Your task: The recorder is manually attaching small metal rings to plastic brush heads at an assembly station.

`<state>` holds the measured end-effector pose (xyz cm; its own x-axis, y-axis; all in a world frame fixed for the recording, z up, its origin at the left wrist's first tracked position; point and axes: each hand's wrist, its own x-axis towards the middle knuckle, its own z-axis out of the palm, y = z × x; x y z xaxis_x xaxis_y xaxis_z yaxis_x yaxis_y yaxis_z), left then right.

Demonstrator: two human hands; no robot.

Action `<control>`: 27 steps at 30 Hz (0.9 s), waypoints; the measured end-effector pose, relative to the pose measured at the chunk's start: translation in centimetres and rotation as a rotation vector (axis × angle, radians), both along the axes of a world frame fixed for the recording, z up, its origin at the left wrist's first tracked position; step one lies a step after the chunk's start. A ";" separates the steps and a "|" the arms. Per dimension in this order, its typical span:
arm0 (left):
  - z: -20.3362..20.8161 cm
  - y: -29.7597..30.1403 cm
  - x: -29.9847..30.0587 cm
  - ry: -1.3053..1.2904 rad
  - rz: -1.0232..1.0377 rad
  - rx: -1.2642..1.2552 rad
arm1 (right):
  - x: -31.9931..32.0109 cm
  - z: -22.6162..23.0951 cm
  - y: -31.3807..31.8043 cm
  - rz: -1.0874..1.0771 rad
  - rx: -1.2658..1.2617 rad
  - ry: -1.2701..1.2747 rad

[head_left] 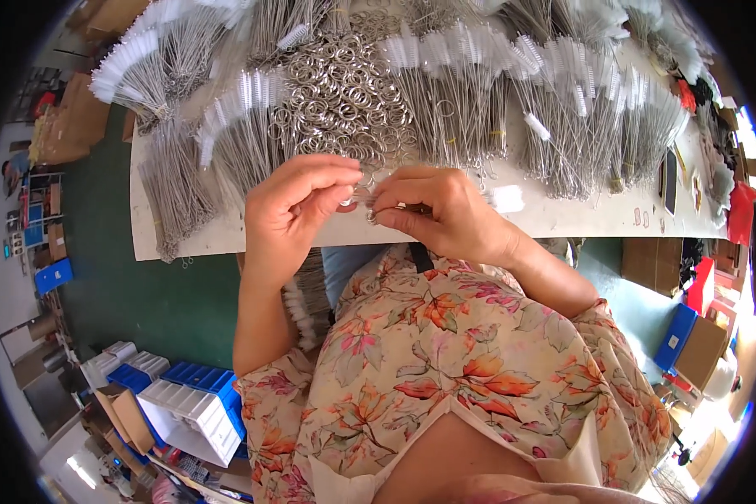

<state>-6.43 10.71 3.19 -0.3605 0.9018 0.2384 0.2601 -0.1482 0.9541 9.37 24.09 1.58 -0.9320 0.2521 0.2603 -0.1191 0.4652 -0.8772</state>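
Note:
Over the table's near edge, my two hands meet almost fingertip to fingertip. My left hand (290, 210) is closed in a pinch on a small shiny metal ring (347, 201). Thin wire brushes are gripped in my right hand (449, 210), their white bristle ends (506, 199) sticking out to the right behind the knuckles. The wire ends point toward my left fingertips; whether the ring is threaded through them is too small to tell. Just beyond my hands spreads a heap of loose split rings (344, 92).
Bundles of wire brushes with white bristles lie left (176, 181) and right (454, 92) of the heap, with more (588, 118) farther right. A dark flat object (670, 181) rests near the right end of the white table (554, 217). White and blue bins (195, 416) stand at lower left.

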 end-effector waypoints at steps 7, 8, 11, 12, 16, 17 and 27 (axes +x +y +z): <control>1.3 0.8 -1.1 -0.029 -0.174 0.003 | 0.6 0.4 0.7 0.064 -0.523 -0.145; 1.4 1.0 -1.0 -0.028 -0.177 0.000 | 0.8 0.8 1.1 0.090 -0.560 -0.198; 1.4 1.2 -1.0 -0.016 -0.180 0.011 | 0.8 0.8 1.4 0.127 -0.635 -0.253; 1.4 1.2 -0.9 -0.019 -0.184 0.017 | 0.9 0.7 1.4 0.133 -0.679 -0.255; 0.8 1.3 -0.5 0.009 -0.154 0.062 | 1.1 0.2 1.6 0.139 -0.681 -0.256; 0.7 1.4 -0.3 0.010 -0.153 0.061 | 1.1 0.2 1.6 0.135 -0.698 -0.258; 4.0 2.4 2.2 0.340 0.118 0.349 | 0.4 6.8 1.6 -0.035 -0.791 0.016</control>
